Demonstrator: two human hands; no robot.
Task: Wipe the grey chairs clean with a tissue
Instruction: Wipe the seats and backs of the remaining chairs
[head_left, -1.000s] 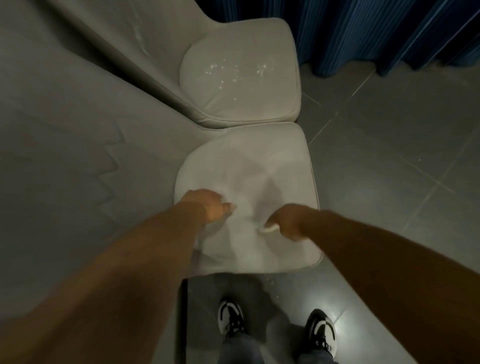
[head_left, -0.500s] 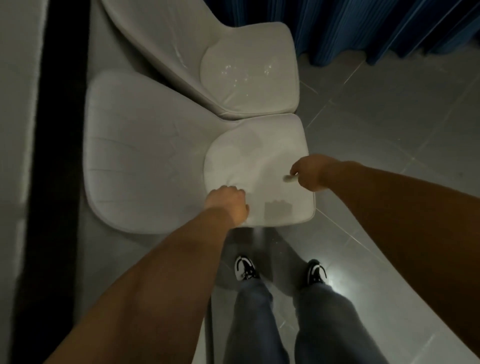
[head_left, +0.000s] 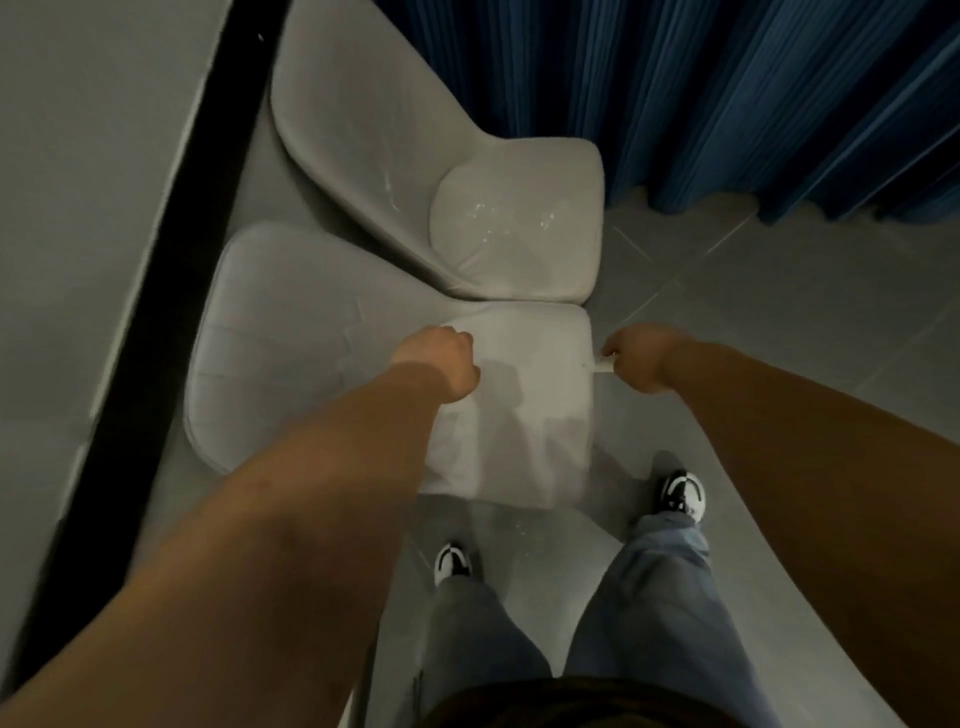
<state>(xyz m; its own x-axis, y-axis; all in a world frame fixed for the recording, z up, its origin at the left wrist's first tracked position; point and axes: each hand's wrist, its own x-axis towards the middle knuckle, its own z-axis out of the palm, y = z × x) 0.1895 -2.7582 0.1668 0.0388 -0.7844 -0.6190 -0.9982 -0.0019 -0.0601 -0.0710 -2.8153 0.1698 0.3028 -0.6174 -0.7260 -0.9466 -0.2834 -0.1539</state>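
Head view: tissue (head_left: 602, 367) in right hand (head_left: 635, 357)

blue curtain (head_left: 727, 93) at back | grey tiled floor (head_left: 779, 291); black strip (head_left: 156, 291) left | black-and-white shoes (head_left: 683, 493); blue jeans (head_left: 649, 597)

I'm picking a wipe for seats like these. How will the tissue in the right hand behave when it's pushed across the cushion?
The tissue is probably floppy and very light: only a small crumpled bit pokes out of the right hand. It will likely bunch or tear under hard rubbing, since it looks thin. It may drag over the white specks on the far chair, whose seat looks like matte fabric.
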